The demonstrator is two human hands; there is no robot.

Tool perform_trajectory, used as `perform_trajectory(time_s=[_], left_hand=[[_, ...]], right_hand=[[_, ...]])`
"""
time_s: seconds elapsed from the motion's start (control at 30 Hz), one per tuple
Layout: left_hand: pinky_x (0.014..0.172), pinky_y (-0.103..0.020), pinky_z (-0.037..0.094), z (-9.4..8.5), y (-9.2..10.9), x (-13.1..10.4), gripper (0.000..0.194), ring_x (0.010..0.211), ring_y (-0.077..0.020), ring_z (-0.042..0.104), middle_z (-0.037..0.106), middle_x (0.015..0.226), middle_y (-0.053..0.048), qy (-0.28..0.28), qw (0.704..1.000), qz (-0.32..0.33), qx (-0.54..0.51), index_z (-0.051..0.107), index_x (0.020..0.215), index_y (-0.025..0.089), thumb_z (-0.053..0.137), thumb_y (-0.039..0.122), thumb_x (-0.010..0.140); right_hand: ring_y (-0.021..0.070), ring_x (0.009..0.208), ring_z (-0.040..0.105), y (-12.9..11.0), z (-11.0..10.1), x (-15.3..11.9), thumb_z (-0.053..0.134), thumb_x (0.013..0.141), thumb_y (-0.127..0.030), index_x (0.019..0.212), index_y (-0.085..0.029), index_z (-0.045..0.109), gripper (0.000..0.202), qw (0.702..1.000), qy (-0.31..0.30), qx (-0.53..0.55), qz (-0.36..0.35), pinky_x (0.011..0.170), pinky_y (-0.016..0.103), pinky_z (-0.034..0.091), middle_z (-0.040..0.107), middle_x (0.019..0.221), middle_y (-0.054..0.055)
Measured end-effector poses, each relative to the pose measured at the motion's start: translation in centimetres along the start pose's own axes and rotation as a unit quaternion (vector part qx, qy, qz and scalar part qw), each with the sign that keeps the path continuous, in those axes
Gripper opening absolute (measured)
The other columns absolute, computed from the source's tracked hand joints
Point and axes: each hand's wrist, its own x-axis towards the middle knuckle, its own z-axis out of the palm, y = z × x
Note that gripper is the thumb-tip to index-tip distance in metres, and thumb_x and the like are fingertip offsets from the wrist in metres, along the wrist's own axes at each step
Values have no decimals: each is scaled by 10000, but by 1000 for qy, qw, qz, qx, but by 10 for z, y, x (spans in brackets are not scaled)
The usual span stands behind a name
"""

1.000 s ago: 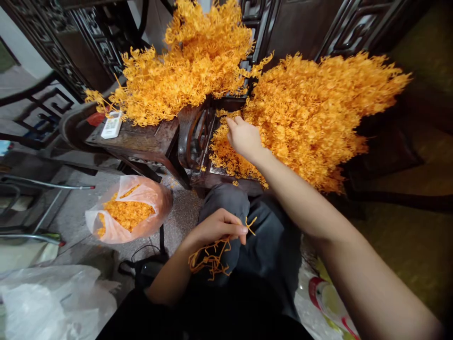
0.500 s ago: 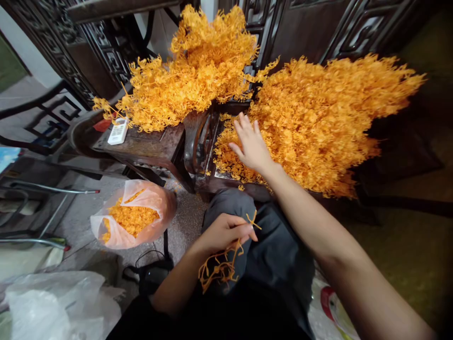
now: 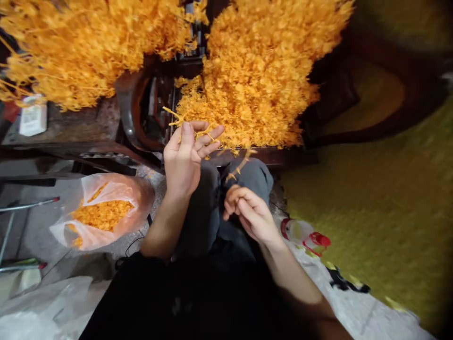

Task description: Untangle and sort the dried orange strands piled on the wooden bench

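Between the thumb and index finger of my left hand [image 3: 186,153] are thin orange strands [image 3: 171,113], raised just in front of the big orange heap [image 3: 255,80]. The other fingers of that hand point right, with more strands among them. Lower and to the right, above my knee, my right hand [image 3: 249,212] is closed in a pinch on an orange sprig [image 3: 239,167], which sticks up from the fingers and is blurred. The two hands are apart. The heap of small orange pieces lies on a dark wooden seat.
Another orange pile [image 3: 88,52] covers the wooden table at left, beside a white device [image 3: 33,115]. A pinkish plastic bag [image 3: 136,198] of orange pieces stands on the floor. A clear container [image 3: 299,231] with a red part lies at right. Metal legs are at far left.
The view has shifted right and down. My right hand has drawn back from the heap and closed on a sprig. My left hand has risen toward the heap with its strands.
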Motion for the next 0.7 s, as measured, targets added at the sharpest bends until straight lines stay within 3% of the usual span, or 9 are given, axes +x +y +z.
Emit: perform_trajectory(time_s=[0.03, 0.1, 0.13, 0.2, 0.3, 0.4, 0.47, 0.6, 0.7], left_hand=[[802, -271, 627, 4, -3, -3, 350, 1099, -264, 767, 665, 1054, -51, -14, 1000, -23, 9, 637, 979, 176, 611, 524, 999], [778, -269, 631, 11, -10, -11, 391, 1061, -262, 779, 681, 1026, -51, -45, 997, -66, 23, 644, 979, 182, 621, 572, 977], [759, -267, 632, 13, -15, -16, 415, 1022, -253, 788, 692, 1004, -49, -64, 994, -84, 27, 646, 977, 183, 625, 597, 965], [685, -256, 625, 16, -24, -25, 469, 898, -227, 801, 715, 932, -49, -119, 984, -127, 31, 652, 955, 175, 629, 643, 939], [518, -228, 558, 14, -34, -36, 506, 655, -182, 759, 730, 811, -57, -238, 950, -198, 45, 682, 902, 149, 637, 653, 926], [506, -225, 546, 11, -38, -41, 404, 554, -138, 709, 755, 819, -64, -322, 918, -211, 93, 736, 944, 136, 654, 531, 963], [608, -234, 596, 10, -40, -41, 311, 637, -142, 747, 782, 912, -73, -322, 917, -189, 139, 762, 1012, 147, 670, 442, 974], [655, -240, 612, 8, -47, -37, 272, 699, -158, 770, 795, 959, -74, -286, 924, -171, 189, 782, 1054, 164, 675, 400, 972], [603, -235, 592, 5, -58, -32, 275, 647, -150, 746, 785, 876, -67, -272, 925, -180, 193, 785, 1045, 159, 678, 401, 967]], right_hand=[[207, 990, 687, -5, -5, 1, 677, 908, -641, 1226, -276, 633, 486, 999, 35, 17, -22, 790, 372, 637, 672, 1150, 79], [290, 1350, 559, -16, -13, 5, 684, 815, -771, 1472, -395, 442, 795, 996, 63, 42, -41, 964, 492, 614, 449, 1582, 93], [307, 1429, 496, -21, -16, 7, 660, 795, -816, 1542, -446, 326, 898, 995, 67, 52, -43, 1005, 524, 593, 341, 1668, 79], [312, 1442, 490, -27, -20, 11, 578, 792, -881, 1589, -483, 203, 967, 994, 75, 69, -44, 1003, 541, 586, 288, 1701, 75], [300, 1257, 621, -30, -27, 14, 406, 841, -919, 1580, -415, 287, 902, 993, 88, 67, -28, 870, 512, 619, 437, 1608, 121], [231, 981, 663, -38, -41, 9, 559, 903, -747, 1423, -339, 503, 663, 983, 176, -2, -55, 741, 403, 600, 620, 1351, 111], [173, 765, 592, -49, -57, -2, 666, 899, -601, 1317, -359, 568, 493, 956, 268, -51, -106, 592, 310, 518, 644, 1119, 58], [136, 507, 314, -69, -97, -33, 582, 943, -616, 1255, -421, 633, 371, 867, 454, -99, -179, 434, 277, 246, 457, 769, -5], [150, 484, 329, -56, -128, -50, 481, 959, -700, 1239, -321, 686, 514, 749, 590, -172, -246, 461, 302, 269, 334, 663, -27]])
